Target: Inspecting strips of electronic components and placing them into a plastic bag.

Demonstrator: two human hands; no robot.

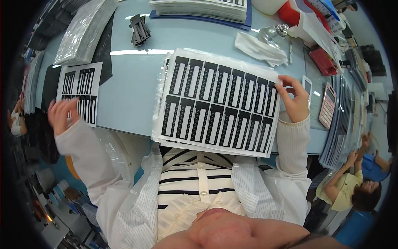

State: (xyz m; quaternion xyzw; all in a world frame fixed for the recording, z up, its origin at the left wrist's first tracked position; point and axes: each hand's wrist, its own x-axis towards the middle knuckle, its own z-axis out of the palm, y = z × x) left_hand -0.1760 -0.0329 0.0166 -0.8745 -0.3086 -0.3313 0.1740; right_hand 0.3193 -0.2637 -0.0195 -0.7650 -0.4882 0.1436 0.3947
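Top sheet full, more sheets waiting around it

You have the top sheet (pixel 219 101) squarely in front of you, near the middle of the table (pixel 128 83), and it looks complete: two rows of eight black frame-shaped pieces, with no gap that shows. Your right hand (pixel 295 99) pinches its far right corner between thumb and fingers. Your left hand (pixel 63 116) is blurred, its fingers loosely apart and nothing visible in it, over the near part of the smaller sheet (pixel 88 81) on the left; whether you touch that sheet, you cannot tell from here.

Only this one sheet appears to be in hand. Under it, uneven edges of the lower sheets (pixel 159 99) show at the left, so several more seem to lie there, but you cannot see whether they are dealt with or waiting. The smaller sheet bears black pieces too, partly hidden by your hand, so its count is unclear.

Beyond, a tall far stack (pixel 199 9) rests on a blue board (pixel 232 25), and a wrapped stack (pixel 85 35) at the far left looks unused. Neither shows which share is finished.
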